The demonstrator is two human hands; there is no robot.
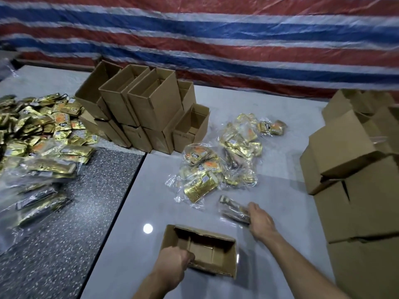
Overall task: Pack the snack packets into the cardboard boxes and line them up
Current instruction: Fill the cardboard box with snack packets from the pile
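My left hand [172, 263] grips the near rim of an empty open cardboard box [212, 251] on the grey floor tile [138, 203], fingers curled inside. My right hand [260, 221] is closed on a clear-wrapped packet bundle [232, 209], just beyond the box. More bagged gold snack packets [216, 162] lie farther out. Stacked empty boxes [140, 104] at back.

Left hand [172, 263]: box [224, 257]; right hand [261, 223]: packets [233, 210]
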